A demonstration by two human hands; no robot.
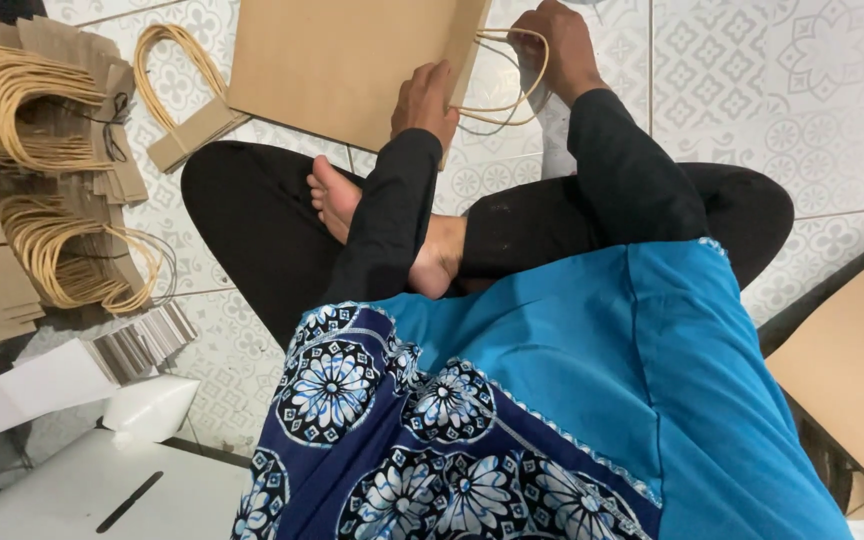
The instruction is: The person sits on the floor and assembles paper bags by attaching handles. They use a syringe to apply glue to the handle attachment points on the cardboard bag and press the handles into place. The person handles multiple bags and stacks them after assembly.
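Person sat cross-legged on tiled floor (802, 120), camera looking down over blue top and patterned cloth.

Left hand (426, 100), top centre of frame, lay on the lower right edge of a flat brown bag (342, 60), fingers curled over the edge, pinning it to the floor; likely holding the bag steady so the other hand could work at the handle.

Right hand (557, 45), top centre-right, was closed round the rope handle (512, 95) just beside the bag's edge; loop of the handle hung out between the two hands. Grip looked narrow, fingers bunched on the cord.

Bag lay flat, upper centre, just beyond the knees, within easy reach of both hands.

Upper left: stacks of handle strips (22, 110) on paper backing, piled close, probably a supply kept near. One loose strip (187, 120) lay touching the bag's left corner. Lower left: white sheets (42, 385). Right edge: brown cardboard (852, 370), partly out of frame.
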